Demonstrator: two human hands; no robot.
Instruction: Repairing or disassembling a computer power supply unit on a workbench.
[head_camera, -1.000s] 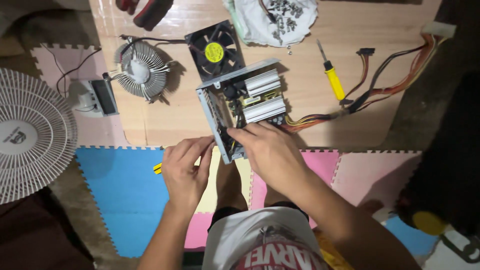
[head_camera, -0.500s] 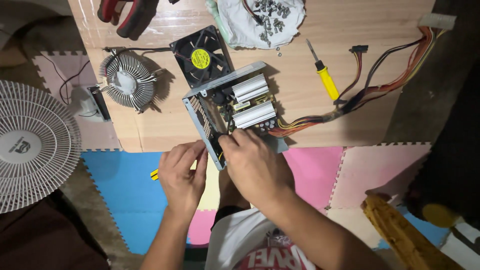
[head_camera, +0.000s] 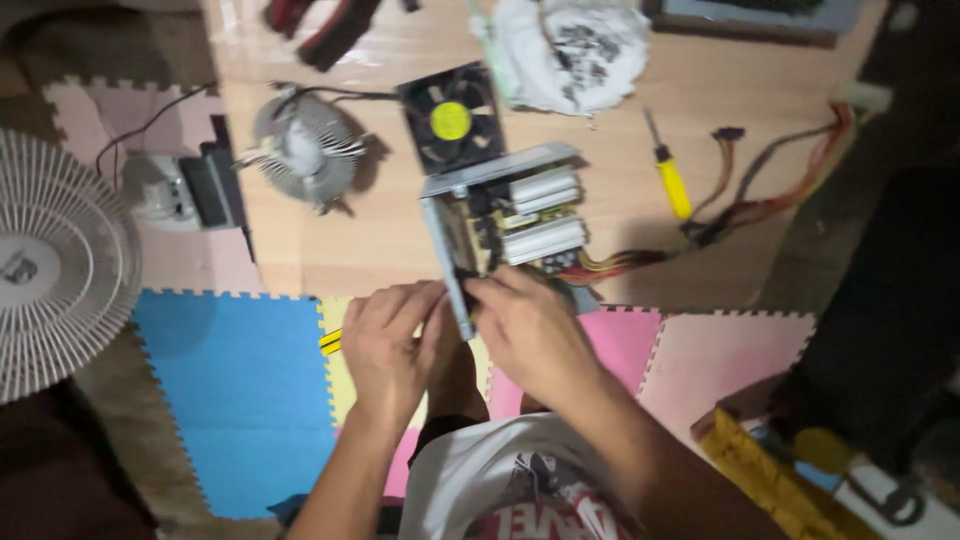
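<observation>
**Both hands at near edge of opened power supply**

Opened power supply unit lay on the wooden board, lid off, metal case walls upright, pale heat sinks and circuit board exposed; its near corner overhung the board edge toward the person. Left hand sat at the near end of the case's left wall, fingers curled against the metal; whether they actually pinched it could not be told, frame blurred. Right hand rested just beside it, fingertips bent down into the case at the near corner; what they closed on was hidden by the hand itself.

Surroundings: black case fan with yellow hub touching the far side of the unit; round finned cooler to its left, well apart; yellow-handled screwdriver to the right on the board; bundle of coloured wires ran from the unit's right side outward; white cloth holding small dark parts at the far edge; white floor fan at far left; foam puzzle mats beneath, blue, pink, yellow.
</observation>
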